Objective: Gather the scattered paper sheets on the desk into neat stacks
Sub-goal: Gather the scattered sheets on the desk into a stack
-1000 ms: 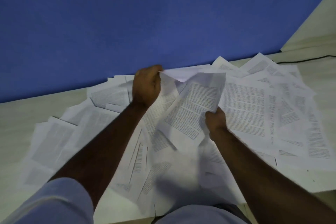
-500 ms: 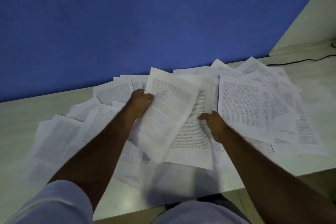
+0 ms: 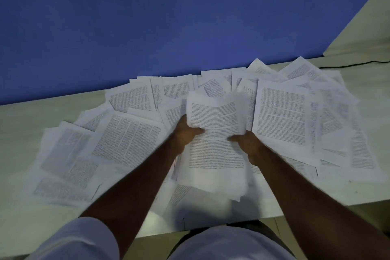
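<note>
Gripping a bundle of printed sheets (image 3: pixel 213 150) with left hand (image 3: pixel 185 133) and right hand (image 3: pixel 250 146) clamped on opposite side edges, above scattered sheets (image 3: pixel 126 143) on desk (image 3: pixel 21 124), long axis running away toward blue wall (image 3: pixel 168 17).

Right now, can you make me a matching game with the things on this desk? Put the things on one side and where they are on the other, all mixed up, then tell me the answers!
Things:
1. held bundle of sheets
2. black cable
3. blue wall
4. left hand

Places:
A. behind the desk, at the back
B. gripping the bundle's left edge
C. far right corner of the desk
D. between the two hands, in the middle

Right pairs: 1-D, 2-C, 3-A, 4-B. The right hand grips the bundle's other edge.
</note>
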